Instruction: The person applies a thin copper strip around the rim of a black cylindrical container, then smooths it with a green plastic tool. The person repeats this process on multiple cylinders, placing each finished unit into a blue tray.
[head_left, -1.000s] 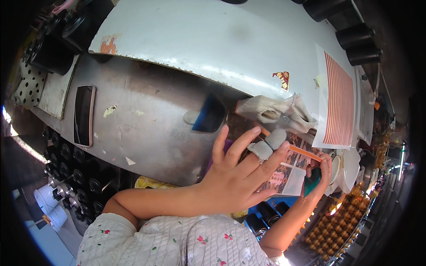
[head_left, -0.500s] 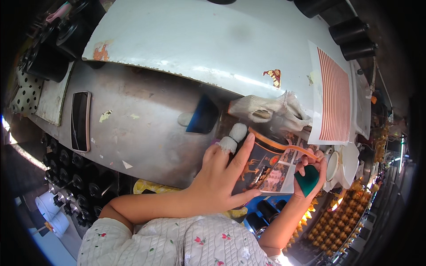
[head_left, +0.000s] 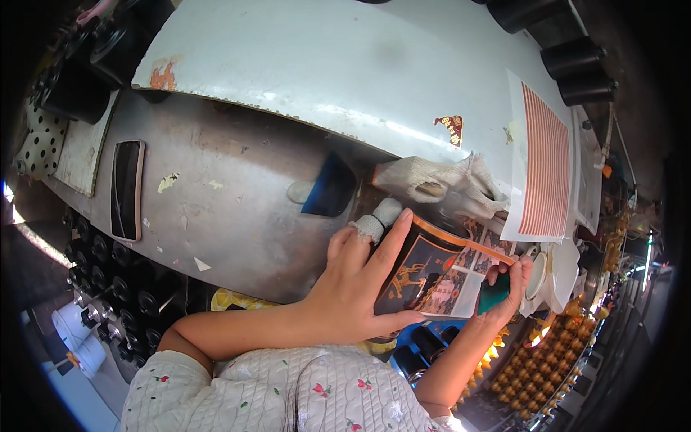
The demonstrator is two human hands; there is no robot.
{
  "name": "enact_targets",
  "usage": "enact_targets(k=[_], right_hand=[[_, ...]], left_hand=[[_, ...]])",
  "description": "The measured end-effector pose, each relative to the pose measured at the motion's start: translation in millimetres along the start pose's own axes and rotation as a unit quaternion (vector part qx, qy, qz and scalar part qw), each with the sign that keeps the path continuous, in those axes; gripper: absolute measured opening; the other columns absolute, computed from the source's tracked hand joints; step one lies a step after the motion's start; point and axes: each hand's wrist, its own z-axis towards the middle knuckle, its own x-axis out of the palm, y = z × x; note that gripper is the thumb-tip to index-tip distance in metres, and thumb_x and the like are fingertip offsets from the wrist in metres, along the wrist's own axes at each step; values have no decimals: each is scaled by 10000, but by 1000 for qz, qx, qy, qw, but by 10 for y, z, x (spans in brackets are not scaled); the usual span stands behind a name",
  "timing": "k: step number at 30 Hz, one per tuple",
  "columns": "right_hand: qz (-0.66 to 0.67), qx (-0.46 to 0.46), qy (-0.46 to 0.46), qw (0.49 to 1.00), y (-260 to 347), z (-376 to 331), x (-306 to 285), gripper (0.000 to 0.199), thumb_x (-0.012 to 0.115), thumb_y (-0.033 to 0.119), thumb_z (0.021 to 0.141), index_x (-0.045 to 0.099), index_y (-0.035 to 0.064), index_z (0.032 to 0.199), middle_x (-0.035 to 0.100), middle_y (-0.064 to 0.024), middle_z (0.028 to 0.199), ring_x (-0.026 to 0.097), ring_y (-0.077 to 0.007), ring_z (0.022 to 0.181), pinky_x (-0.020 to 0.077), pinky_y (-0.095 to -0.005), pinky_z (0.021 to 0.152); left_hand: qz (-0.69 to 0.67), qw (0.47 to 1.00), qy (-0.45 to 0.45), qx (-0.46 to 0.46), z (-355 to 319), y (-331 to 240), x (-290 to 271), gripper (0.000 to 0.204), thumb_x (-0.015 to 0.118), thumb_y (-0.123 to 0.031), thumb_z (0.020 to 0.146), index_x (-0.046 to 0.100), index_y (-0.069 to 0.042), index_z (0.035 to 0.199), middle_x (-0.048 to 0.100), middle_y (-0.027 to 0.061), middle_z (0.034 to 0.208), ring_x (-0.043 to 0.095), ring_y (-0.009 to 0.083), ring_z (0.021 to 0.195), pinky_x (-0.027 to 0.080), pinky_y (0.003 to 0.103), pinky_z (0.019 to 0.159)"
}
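My left hand (head_left: 349,284) wraps a dark canister (head_left: 410,282) with a printed picture label, its thumb low on the side and index finger up by the rim. Grey-white cloth covers two of its fingertips. A narrow orange strip (head_left: 481,247) runs along the canister's upper edge, and its free end stretches taut to my right hand (head_left: 515,286). That hand's fingers pinch the strip's end while a green scraper (head_left: 493,295) rests in its palm. Just beyond the canister lies a crumpled off-white glove (head_left: 432,180).
A dark blue scraper (head_left: 331,189) and a phone (head_left: 128,191) lie on the metal tabletop (head_left: 237,209). Behind rises a pale raised surface (head_left: 324,65) with a sheet of orange-red strips (head_left: 545,165). Black canisters (head_left: 572,57) stand far right; gold-coloured pieces (head_left: 536,367) fill the lower right.
My right hand has moved slightly right, and the strip, curved before, is now straighter. The canister's label shows more fully. The green scraper has turned and is more hidden by the fingers.
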Motion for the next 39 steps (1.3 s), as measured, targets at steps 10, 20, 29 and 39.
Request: enact_targets(k=[10, 20, 29, 39], right_hand=[[41, -30, 33, 998, 50, -7, -9, 156, 644, 70, 973, 574, 62, 1112, 604, -70, 874, 537, -143, 737, 458, -243, 556], [113, -83, 138, 980, 234, -84, -12, 220, 609, 74, 992, 516, 68, 1192, 543, -22, 896, 491, -150, 819, 420, -250, 598], [151, -105, 164, 969, 539, -234, 224, 202, 638, 54, 969, 501, 82, 1115, 489, 17, 782, 420, -129, 729, 369, -245, 544], [118, -104, 119, 980, 425, -162, 156, 189, 598, 75, 1002, 503, 62, 1165, 515, -9, 831, 444, -136, 744, 396, -243, 549]], left_hand=[[10, 1000, -9, 10, 8, 25, -7, 1195, 810, -572, 756, 210, 65, 1570, 429, 258, 1308, 421, 362, 1096, 295, 493, 1021], [7, 1000, 15, -18, 7, 2, -9, 1180, 810, -563, 762, 217, 57, 1572, 412, 265, 1350, 423, 379, 1110, 294, 501, 1035], [34, 999, -10, 19, 49, -18, -23, 1052, 796, -535, 763, 323, -85, 1588, 465, 196, 1151, 423, 324, 988, 272, 554, 999], [29, 999, -13, 21, 66, -3, -17, 1038, 817, -513, 743, 359, -78, 1566, 441, 231, 1290, 423, 360, 1128, 256, 543, 1028]])
